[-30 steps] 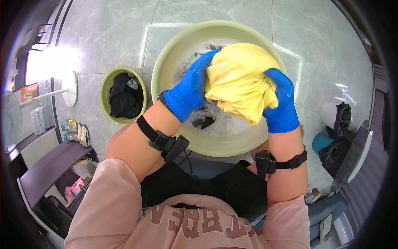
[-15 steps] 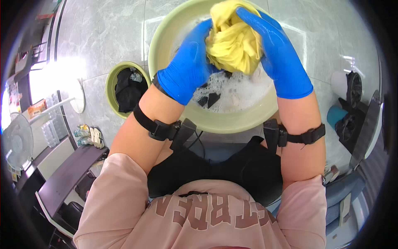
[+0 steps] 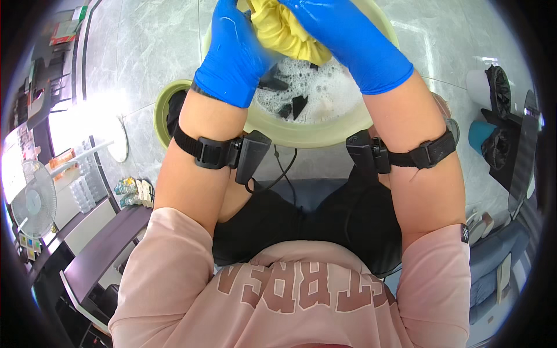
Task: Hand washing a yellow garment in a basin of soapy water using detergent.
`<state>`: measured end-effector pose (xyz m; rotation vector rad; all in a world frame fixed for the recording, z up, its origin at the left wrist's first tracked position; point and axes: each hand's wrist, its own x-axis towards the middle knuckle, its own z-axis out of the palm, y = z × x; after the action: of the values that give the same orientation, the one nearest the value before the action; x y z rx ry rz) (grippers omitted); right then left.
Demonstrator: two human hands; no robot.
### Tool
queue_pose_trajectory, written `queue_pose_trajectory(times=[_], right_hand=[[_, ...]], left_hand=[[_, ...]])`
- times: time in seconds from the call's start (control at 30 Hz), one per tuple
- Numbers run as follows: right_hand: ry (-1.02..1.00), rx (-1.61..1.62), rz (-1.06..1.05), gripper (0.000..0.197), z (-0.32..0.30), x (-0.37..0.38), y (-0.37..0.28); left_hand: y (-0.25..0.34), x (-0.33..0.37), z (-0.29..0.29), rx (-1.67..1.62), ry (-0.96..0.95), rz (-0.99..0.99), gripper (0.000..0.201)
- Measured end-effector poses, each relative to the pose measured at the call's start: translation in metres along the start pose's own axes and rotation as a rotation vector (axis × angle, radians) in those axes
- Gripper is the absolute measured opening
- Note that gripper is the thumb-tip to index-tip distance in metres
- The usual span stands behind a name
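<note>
A wet, bunched yellow cloth (image 3: 285,35) hangs between my two blue-gloved hands near the upper edge of the view. My left hand (image 3: 235,55) closes on its left side. From the right, my right hand (image 3: 342,40) reaches over the top of the cloth and grips it; the fingertips of both hands run partly out of view. Below them is a large pale green basin (image 3: 307,136) of foamy water (image 3: 328,93). Dark pieces of fabric (image 3: 299,106) poke up through the suds.
Left of the basin stands a smaller green bucket (image 3: 162,119) with black cloth inside, partly behind my left forearm. A fan (image 3: 33,200) and a dark bench (image 3: 104,249) are farther left. Bins with black bags (image 3: 496,148) stand at the right, above a blue-grey seat (image 3: 493,278).
Both hands and the yellow cloth have shifted up in the view and a little left. The cloth now looks more stretched and twisted between them. The basin also sits higher in view.
</note>
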<state>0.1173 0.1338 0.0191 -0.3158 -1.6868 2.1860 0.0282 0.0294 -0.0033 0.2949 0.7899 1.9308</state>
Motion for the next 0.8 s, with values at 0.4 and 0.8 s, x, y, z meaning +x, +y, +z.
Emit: queue_pose_trajectory(times=[0.4, 0.8], right_hand=[[0.432, -1.155, -0.244, 0.070, 0.043, -0.045, 0.065], [0.405, -1.002, -0.061, 0.061, 0.026, -0.011, 0.073]], left_hand=[[-0.029, -0.022, -0.043, -0.162, 0.191, -0.103, 0.052], [-0.035, -0.013, -0.052, -0.118, 0.189, -0.149, 0.047]])
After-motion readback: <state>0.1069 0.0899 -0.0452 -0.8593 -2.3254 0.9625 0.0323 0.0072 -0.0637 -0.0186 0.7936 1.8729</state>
